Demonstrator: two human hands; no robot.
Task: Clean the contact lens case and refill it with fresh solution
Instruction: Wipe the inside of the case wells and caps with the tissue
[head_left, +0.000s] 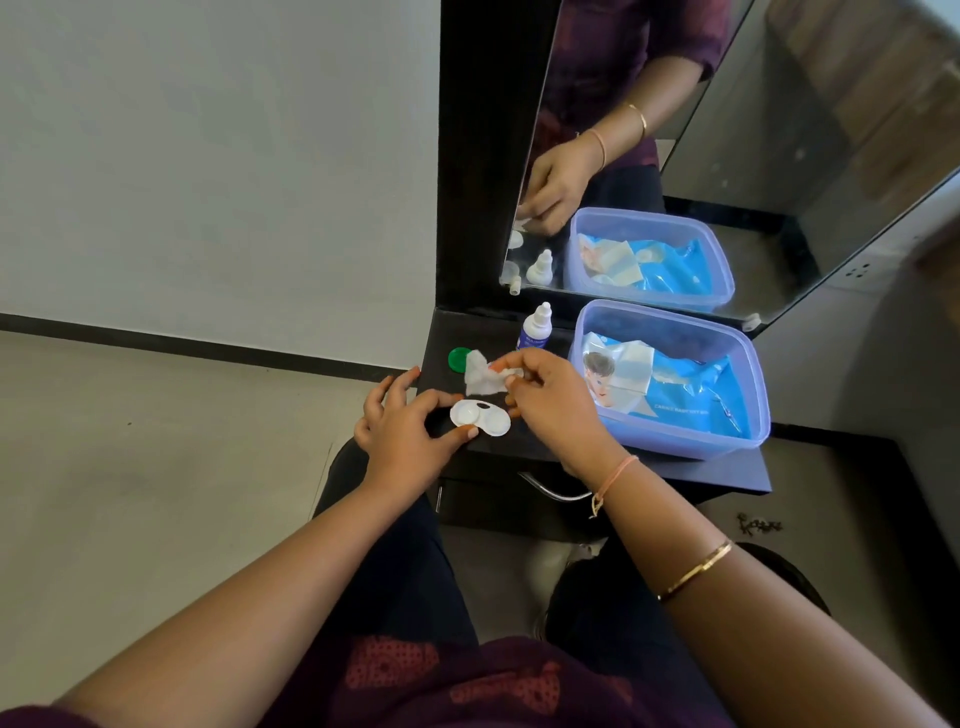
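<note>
The left hand (400, 426) pinches the near well of the white contact lens case (480, 418) between thumb and forefinger, steadying it on the dark counter (727, 473). The right hand (550, 400) pinches a limp wipe (480, 376) just above it; whether a small cap sits inside the wipe I cannot tell. The case looks light, rigid and slick when wet, so it is best gripped by its rims. Beyond lie a green cap (458, 359), the solution bottle (535, 330) and a plastic box (675, 447)
</note>
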